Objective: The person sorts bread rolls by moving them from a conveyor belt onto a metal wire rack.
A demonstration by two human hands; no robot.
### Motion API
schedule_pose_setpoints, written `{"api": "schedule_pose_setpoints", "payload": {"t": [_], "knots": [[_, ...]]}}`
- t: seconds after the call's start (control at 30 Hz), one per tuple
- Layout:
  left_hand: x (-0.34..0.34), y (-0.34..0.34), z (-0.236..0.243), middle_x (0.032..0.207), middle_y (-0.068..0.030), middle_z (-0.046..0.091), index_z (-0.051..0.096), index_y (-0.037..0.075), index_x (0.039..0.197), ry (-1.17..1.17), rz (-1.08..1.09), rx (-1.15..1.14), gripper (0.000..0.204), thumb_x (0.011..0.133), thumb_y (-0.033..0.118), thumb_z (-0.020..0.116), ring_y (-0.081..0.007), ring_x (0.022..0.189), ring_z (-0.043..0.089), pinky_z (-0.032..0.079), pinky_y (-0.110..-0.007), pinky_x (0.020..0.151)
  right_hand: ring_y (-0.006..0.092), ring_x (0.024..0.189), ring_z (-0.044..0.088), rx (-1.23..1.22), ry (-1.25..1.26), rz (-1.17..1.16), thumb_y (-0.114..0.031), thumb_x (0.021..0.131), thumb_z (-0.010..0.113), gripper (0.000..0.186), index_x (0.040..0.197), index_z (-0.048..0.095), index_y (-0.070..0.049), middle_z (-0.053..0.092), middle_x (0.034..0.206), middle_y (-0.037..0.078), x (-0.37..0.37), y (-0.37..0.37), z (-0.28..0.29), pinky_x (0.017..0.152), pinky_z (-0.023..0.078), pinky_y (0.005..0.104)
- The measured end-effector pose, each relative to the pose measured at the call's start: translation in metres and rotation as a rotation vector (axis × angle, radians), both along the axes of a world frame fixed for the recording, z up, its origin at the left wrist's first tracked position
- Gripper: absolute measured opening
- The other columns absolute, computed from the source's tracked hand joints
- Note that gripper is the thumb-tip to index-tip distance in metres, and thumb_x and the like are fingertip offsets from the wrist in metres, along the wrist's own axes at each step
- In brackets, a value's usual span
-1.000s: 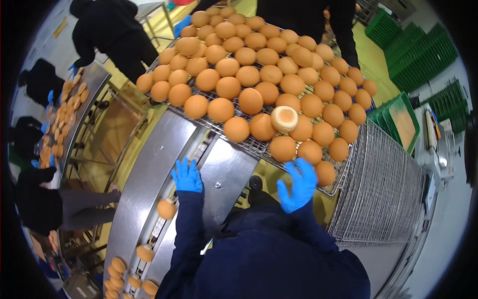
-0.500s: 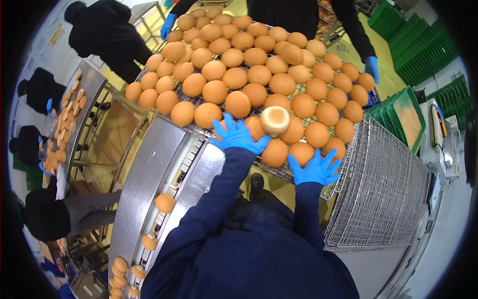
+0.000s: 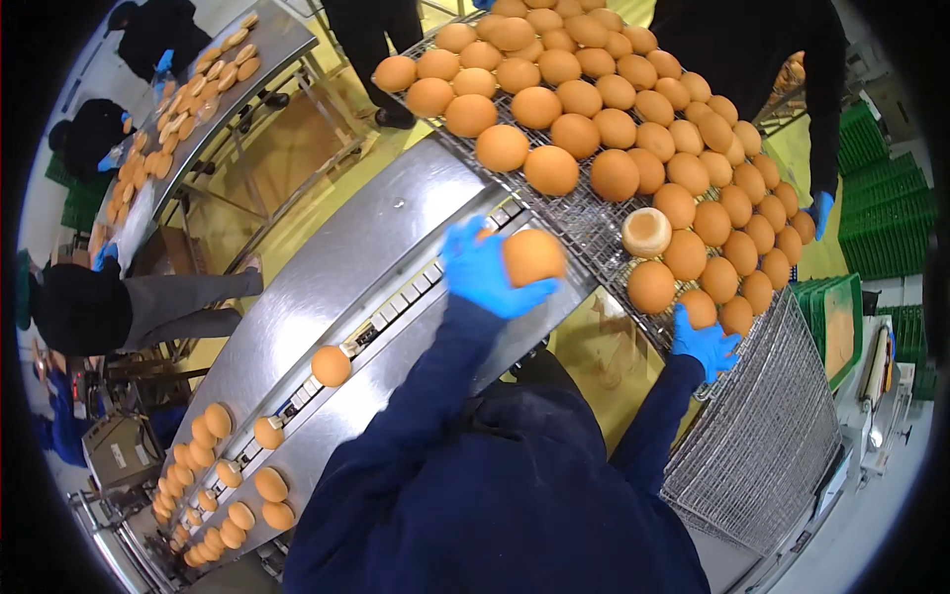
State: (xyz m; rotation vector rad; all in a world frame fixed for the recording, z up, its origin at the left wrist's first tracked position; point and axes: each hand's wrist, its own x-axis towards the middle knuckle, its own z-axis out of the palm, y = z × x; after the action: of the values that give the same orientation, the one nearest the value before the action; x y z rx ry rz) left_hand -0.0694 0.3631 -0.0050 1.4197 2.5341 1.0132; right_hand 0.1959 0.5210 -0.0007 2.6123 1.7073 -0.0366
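Observation:
My left hand point(image 3: 480, 272), in a blue glove, grips a round golden-brown bun point(image 3: 532, 257) above the steel conveyor point(image 3: 327, 267), whose slatted channel carries spaced buns point(image 3: 331, 366). My right hand point(image 3: 703, 346), also gloved, has its fingers apart at the front edge of a wire rack point(image 3: 594, 238), against a bun point(image 3: 697, 308) that partly covers them. The rack holds several rows of buns, with one paler bun point(image 3: 646, 231) showing a different face near the front. More buns point(image 3: 271, 485) lie along both sides of the channel at lower left.
A co-worker point(image 3: 742, 45) stands behind the rack, a gloved hand point(image 3: 819, 216) at its right. Stacked wire racks point(image 3: 747, 436) and green crates point(image 3: 821, 317) are at right. At left, co-workers point(image 3: 84, 307) surround a steel table point(image 3: 223, 114) with flat bread pieces.
My left hand has taken a bun from the rack's front and drawn it over the conveyor. My right hand is farther right at the rack's edge. The view has swung leftward.

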Motion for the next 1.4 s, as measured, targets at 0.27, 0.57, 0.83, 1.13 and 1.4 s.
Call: {"api": "schedule_pose_setpoints", "payload": {"t": [0.27,0.57,0.83,1.13,1.4], "knots": [[-0.029,-0.203,-0.090,0.142,-0.0245,0.032,0.053,-0.002,0.119,-0.124,0.556,-0.352,0.092,0.058,0.065,0.072,-0.0474,0.135,0.019,0.013,-0.065,0.106,0.0384,0.119,0.042,0.508,0.666,0.882,-0.052,0.063,0.077,0.074,0.113,0.059,-0.001,0.045,0.129,0.022,-0.041,-0.050,0.002,0.102,0.031,0.0518],[-0.001,-0.238,-0.087,0.143,-0.0268,0.030,0.048,-0.001,0.125,0.040,0.576,-0.276,0.092,0.062,0.063,0.071,-0.0482,0.136,0.015,0.004,-0.068,0.105,0.0470,0.132,0.025,-0.159,0.389,1.619,-0.071,0.061,0.064,0.080,0.107,0.064,-0.005,0.035,0.142,0.022,-0.281,-0.164,-0.075,0.105,0.020,0.0628],[0.047,-0.232,-0.078,0.141,-0.0237,0.032,0.036,0.005,0.139,0.054,0.377,-0.034,0.096,0.063,0.046,0.079,-0.0429,0.127,0.034,0.026,-0.057,0.103,0.0473,0.114,0.042,0.283,0.476,1.175,-0.052,0.066,0.073,0.074,0.109,0.057,0.006,0.044,0.130,0.028,-0.241,-0.092,-0.067,0.100,0.032,0.0526],[0.019,-0.135,-0.077,0.130,-0.0228,0.043,0.044,0.012,0.133,-0.053,0.008,0.063,0.081,0.063,0.031,0.081,-0.0394,0.114,0.047,0.040,-0.046,0.096,0.0430,0.109,0.051,0.074,0.865,1.313,-0.026,0.079,0.068,0.045,0.113,0.058,0.003,0.054,0.119,0.025,-0.153,-0.104,-0.041,0.095,0.041,0.0459],[-0.025,-0.002,-0.055,0.133,-0.0246,0.042,0.046,0.009,0.134,0.025,-0.066,0.348,0.074,0.069,0.023,0.077,-0.0389,0.119,0.045,0.039,-0.044,0.099,0.0280,0.100,0.058,0.154,0.907,0.998,-0.007,0.076,0.069,0.042,0.117,0.059,-0.001,0.063,0.111,0.013,-0.013,-0.098,-0.021,0.089,0.045,0.0360]]}}
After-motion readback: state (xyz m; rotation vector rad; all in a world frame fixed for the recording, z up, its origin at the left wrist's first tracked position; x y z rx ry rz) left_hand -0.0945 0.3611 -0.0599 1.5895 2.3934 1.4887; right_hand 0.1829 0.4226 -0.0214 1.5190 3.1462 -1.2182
